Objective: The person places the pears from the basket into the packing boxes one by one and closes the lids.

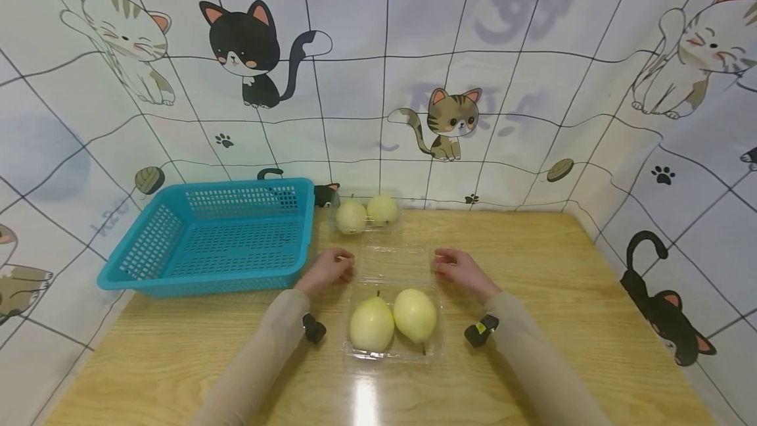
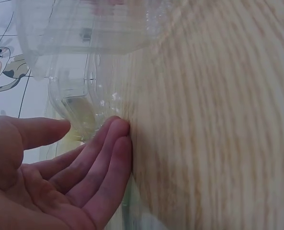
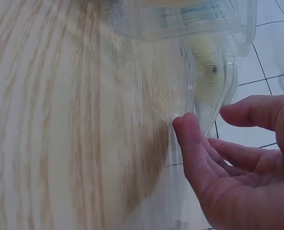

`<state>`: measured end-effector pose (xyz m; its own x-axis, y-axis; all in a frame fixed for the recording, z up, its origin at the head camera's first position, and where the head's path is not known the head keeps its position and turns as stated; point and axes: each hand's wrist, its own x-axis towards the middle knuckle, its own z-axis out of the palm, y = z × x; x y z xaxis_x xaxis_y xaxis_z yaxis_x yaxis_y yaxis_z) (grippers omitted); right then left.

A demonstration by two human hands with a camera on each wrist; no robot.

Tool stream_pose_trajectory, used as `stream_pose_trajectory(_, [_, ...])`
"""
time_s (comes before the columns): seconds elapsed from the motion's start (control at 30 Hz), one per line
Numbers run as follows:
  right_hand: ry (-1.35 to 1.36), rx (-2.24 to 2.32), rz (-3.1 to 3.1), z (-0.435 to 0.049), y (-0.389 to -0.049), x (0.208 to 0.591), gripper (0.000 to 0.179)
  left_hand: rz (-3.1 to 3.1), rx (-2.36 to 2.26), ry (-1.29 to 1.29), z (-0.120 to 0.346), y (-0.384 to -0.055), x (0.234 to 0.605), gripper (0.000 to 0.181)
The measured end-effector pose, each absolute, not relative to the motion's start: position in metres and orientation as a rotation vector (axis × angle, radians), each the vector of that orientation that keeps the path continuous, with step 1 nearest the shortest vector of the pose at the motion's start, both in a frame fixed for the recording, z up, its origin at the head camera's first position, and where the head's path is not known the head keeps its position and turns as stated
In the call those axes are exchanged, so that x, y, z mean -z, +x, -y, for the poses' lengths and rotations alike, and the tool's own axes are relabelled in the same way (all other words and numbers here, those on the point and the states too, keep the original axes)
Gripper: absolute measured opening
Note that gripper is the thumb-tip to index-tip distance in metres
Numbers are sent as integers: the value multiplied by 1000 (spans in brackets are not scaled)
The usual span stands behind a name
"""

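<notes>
A clear plastic clamshell box (image 1: pixel 368 355) lies opened out on the wooden table, its lid (image 1: pixel 395 263) folded back toward the wall. Two yellow-green pears sit side by side in its base, the left pear (image 1: pixel 371 325) with its stem up and the right pear (image 1: pixel 415 315) with its stem toward the front. My left hand (image 1: pixel 330 268) is at the lid's left edge, thumb and fingers apart. At the right edge is my right hand (image 1: pixel 464 271), likewise with thumb and fingers spread. In both wrist views, the left hand (image 2: pixel 79 177) and right hand (image 3: pixel 232 163) show fingertips close to the table beside clear plastic.
A blue slotted plastic basket (image 1: pixel 236 283) stands at the back left. Behind the lid, against the wall, is another clear box holding two pears (image 1: pixel 351 217). Cat-patterned sheeting (image 1: pixel 355 84) covers the walls on three sides of the wooden table (image 1: pixel 520 255).
</notes>
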<state>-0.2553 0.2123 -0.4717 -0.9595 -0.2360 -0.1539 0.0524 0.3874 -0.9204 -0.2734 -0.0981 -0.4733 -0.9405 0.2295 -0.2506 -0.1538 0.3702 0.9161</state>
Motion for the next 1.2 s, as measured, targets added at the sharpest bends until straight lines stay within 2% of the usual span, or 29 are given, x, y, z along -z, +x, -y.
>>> stream_pose_trajectory(0.6, [-96, 1658, -2368, -208, -256, 475, 44, -2301, -1591, 105, 96, -270, 470, 27])
stream_pose_trajectory(1.2, [-173, 1661, -2422, -208, -243, 470, 47, -2385, -1566, 145, 95, -254, 460, 27])
